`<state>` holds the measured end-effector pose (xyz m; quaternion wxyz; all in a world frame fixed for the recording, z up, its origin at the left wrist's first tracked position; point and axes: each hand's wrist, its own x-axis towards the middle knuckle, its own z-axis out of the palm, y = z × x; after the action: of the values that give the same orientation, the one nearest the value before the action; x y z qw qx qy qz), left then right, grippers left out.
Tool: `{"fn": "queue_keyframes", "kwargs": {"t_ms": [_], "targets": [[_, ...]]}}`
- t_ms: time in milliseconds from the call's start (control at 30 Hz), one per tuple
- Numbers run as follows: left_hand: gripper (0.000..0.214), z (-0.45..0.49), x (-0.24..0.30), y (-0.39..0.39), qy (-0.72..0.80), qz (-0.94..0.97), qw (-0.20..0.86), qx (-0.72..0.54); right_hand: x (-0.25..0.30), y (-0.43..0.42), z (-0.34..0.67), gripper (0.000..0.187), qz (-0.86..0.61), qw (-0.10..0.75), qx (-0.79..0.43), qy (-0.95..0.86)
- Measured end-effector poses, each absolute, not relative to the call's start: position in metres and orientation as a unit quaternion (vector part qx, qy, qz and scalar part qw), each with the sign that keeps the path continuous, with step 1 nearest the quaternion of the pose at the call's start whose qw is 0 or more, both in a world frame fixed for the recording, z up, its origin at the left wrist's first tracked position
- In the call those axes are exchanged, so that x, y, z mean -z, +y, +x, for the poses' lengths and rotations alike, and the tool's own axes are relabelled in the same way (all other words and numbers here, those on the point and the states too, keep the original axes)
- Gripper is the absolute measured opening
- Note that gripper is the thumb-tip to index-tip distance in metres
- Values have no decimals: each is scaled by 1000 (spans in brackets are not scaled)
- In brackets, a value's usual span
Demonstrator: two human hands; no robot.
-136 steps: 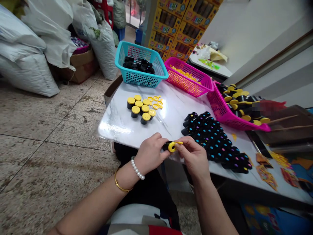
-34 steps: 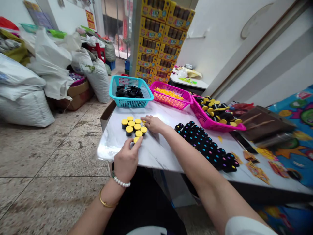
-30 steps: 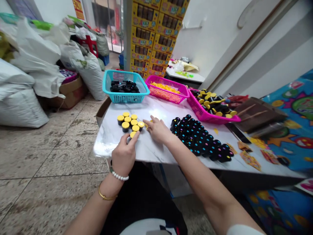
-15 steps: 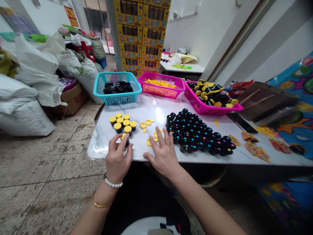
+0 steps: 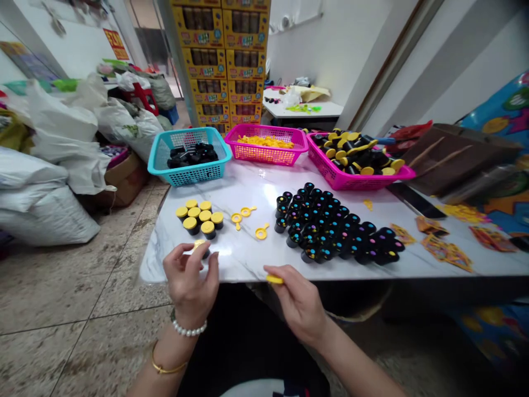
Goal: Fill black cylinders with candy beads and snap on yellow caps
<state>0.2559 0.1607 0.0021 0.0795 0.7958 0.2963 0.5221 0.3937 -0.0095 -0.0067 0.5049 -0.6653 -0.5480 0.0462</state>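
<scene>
My left hand (image 5: 190, 278) is closed around a small black cup with a yellow top (image 5: 200, 245), near the table's front edge. Just behind it stands a group of several similar yellow-topped black cups (image 5: 205, 215). Between the thumb and fingers of my right hand (image 5: 300, 303), a flat yellow plastic piece (image 5: 274, 279) is pinched at the table's edge; much of it is hidden by the fingers. Three yellow ring pieces with short tabs (image 5: 261, 232) lie on the white table (image 5: 235, 259) between the hands and the cups.
Many black cups with coloured dots (image 5: 326, 220) stand packed together right of centre. Along the back are a blue basket (image 5: 194, 175) of black parts, a pink basket (image 5: 266, 155) of yellow pieces and another pink basket (image 5: 351, 181) of black-and-yellow parts. A phone (image 5: 415, 200) lies at right.
My right hand, spread flat over the yellow ring pieces before, has drawn back toward me and now pinches a yellow piece. My left hand stays on its yellow-topped cup. The view has shifted slightly.
</scene>
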Motion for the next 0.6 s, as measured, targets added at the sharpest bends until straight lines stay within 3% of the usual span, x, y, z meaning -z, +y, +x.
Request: {"fn": "queue_keyframes", "kwargs": {"t_ms": [67,167,267,433,600], "targets": [[33,277,-9,152,276,810,135,-499,4,-17,393,31,-703,518,-98,-478],[34,321,-15,146,234,858,279,-364,3,-26,392,32,-728,549,-132,-390],[41,363,-15,151,224,865,351,-279,7,-33,390,19,-723,571,-168,-350],[36,396,-14,157,201,869,380,-244,18,-40,390,17,-732,571,-219,-301],[23,382,-16,153,201,861,365,-291,10,-37,390,19,-732,569,-181,-328]]}}
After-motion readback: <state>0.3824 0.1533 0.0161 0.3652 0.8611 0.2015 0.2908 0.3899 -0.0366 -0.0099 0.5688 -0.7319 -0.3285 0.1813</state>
